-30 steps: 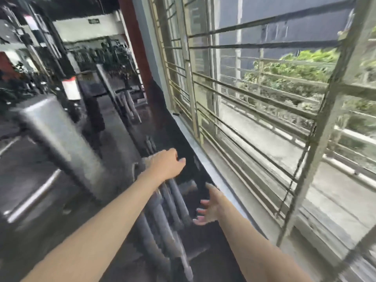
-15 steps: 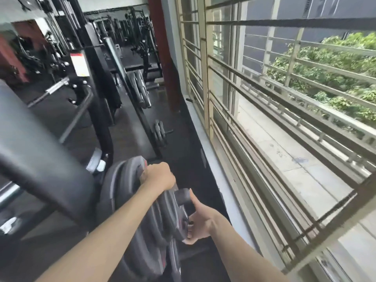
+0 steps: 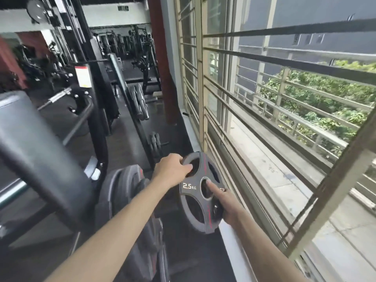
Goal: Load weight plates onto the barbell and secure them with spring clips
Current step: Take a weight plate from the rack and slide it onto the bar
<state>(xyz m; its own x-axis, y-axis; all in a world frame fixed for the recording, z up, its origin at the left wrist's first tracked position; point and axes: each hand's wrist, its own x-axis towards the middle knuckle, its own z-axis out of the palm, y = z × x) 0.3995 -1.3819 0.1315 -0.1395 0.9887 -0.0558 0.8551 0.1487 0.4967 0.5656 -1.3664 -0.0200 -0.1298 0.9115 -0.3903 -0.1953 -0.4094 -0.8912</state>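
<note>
Two hands on the small black 2.5 kg cast plate (image 3: 200,192): left hand (image 3: 169,169) fingers hooked over its rim, right hand (image 3: 224,202) gripping low (finger through the hub). Could slip and drop on the windowsill (image 3: 230,251).

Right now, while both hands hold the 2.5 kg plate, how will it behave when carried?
The plate looks rigid. Marked 2.5 kg, it is probably light. The left hand hooks a cut-out and the right hand grips the rim, so slipping seems unlikely.

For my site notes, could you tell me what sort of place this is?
Most likely a gym: both hands hold a 2.5 kg weight plate, more plates stand on a rack, and a barbell rests nearby.
</note>
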